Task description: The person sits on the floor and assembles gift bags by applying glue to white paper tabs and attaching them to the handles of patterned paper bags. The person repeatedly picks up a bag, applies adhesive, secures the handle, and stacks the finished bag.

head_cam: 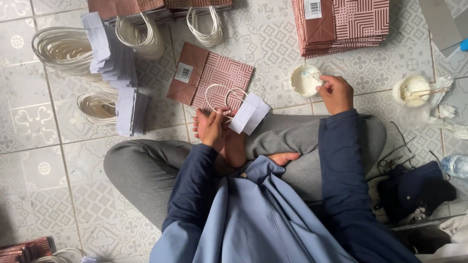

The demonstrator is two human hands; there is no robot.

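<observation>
I sit cross-legged on a tiled floor. My left hand (213, 127) pinches a white cord handle with a white paper strip (249, 114) attached, just above my bare foot. Under it lies a flat brown patterned paper bag (209, 73). My right hand (335, 92) holds a thin stick, its tip dipped in a small white cup of glue (304, 80) on the floor.
Stacks of flat brown bags lie at the top left (127, 7) and the top right (341, 24). Coils of white cord handles (61, 48) and piles of white paper strips (112, 53) sit at left. A second glue cup (413, 89), a dark cloth (414, 190) and a water bottle (456, 165) lie at right.
</observation>
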